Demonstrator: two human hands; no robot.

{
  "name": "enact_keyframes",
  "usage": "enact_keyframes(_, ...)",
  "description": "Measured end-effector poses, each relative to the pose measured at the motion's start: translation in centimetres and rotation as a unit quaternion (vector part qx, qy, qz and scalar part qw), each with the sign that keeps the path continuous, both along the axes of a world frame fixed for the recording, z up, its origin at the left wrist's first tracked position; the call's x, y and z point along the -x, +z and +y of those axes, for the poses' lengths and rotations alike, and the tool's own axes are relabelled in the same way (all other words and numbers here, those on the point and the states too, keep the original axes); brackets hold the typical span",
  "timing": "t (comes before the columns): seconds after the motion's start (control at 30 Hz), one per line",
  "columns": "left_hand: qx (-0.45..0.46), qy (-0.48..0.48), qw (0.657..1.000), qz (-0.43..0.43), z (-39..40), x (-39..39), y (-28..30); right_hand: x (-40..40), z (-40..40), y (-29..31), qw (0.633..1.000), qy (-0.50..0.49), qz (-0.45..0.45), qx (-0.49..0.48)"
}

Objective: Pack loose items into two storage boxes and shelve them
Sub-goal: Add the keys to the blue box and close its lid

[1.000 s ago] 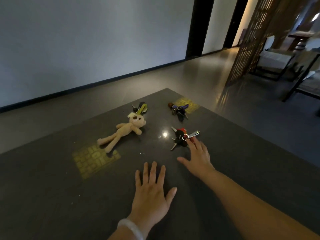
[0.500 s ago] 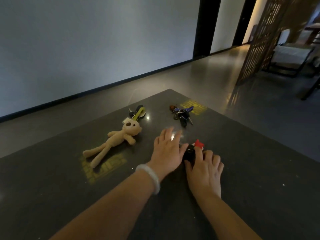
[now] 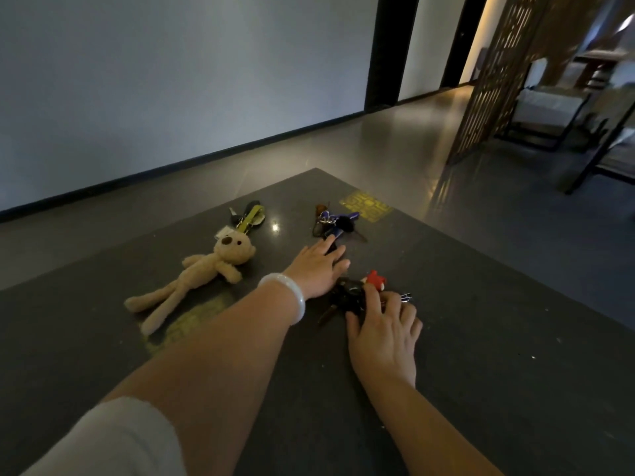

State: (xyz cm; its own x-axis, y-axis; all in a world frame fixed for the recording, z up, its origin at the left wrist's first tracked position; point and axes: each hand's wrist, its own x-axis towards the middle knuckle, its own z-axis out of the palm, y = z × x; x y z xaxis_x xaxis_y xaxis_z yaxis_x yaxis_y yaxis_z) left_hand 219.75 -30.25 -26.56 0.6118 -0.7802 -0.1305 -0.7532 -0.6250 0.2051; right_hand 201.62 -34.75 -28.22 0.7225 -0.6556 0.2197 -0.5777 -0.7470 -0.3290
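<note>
Since the frame 0.5 s earlier, the left hand has pushed further out across the dark table, from beside the right hand to the far key bunch with the blue and black tags. Its fingers are straight and spread, fingertips just touching that bunch's near edge, gripping nothing yet. The right hand sits where it was, thumb and fingers curled over the near key bunch, whose red fox charm pokes out beyond the knuckles and whose keys splay from under both sides of the hand.

To the left lies the plush bear, flat on its back, legs trailing toward the camera over a yellow patterned patch. Just beyond its head, touching or nearly so, is a third key bunch with a yellow-green strap. A white bangle circles the left wrist.

Risks, as I judge them: the loose keys could slip from a 1-handed scoop and clatter or scratch the glossy top, and the far bunch lies near the table's far corner, so a careless push could slide it off.

Neither of the 2 storage boxes is in view, and no shelf either; all 4 loose items are unpacked on the table.
</note>
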Motion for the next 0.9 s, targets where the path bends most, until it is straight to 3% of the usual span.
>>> enact_keyframes(0.27, 0.035, 0.027, 0.998, 0.046, 7.5, 7.2, 0.9, 3.3, 1.0, 0.9, 0.998, 0.035, 0.043, 0.003)
enact_keyframes(0.6, 0.005, 0.001, 0.997, 0.071, 20.7, 25.6, 1.8, 23.1, 5.9, 3.4, 0.991, 0.04, 0.131, -0.001)
enact_keyframes(0.73, -0.016, -0.029, 0.994, 0.106, 24.0, 32.5, 2.8, 28.6, 7.3, 4.9, 0.979, 0.079, 0.175, -0.071)
enact_keyframes(0.9, 0.105, 0.087, 0.989, 0.063, 23.7, 33.9, 4.1, 29.2, 8.0, 6.2, 0.968, 0.057, 0.128, -0.21)
